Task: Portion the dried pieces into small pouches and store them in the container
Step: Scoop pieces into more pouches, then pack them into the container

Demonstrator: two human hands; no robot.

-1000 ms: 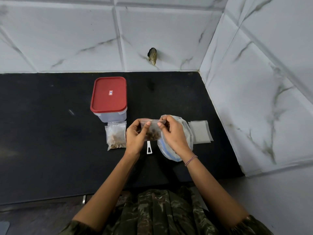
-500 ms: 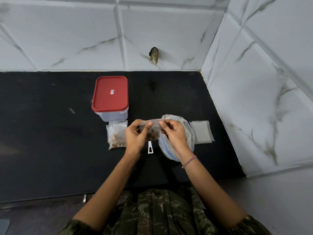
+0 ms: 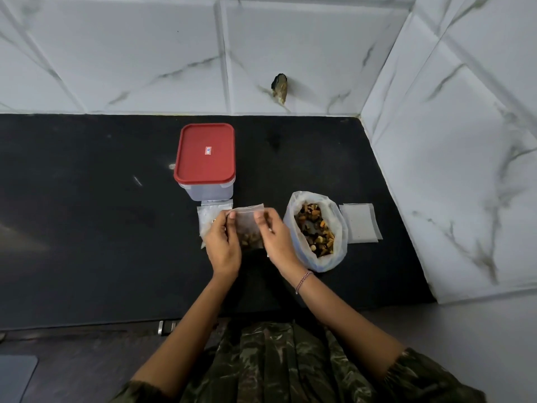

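Left hand (image 3: pixel 223 248) half hid one filled pouch (image 3: pixel 207 216); it and right hand (image 3: pixel 276 242) both pinched a second pouch (image 3: pixel 247 221) over the black surface (image 3: pixel 87 228), marbled tiles (image 3: pixel 116 53) behind.

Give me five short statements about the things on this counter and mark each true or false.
1. The container has its red lid on. True.
2. The left hand and right hand both pinch one pouch. True.
3. That pouch is empty. False: dried pieces lie in its bottom.
4. The bag stands open, right of the hands. True.
5. The empty pouches lie on the lid. False: they lie on the counter, right of the bag.
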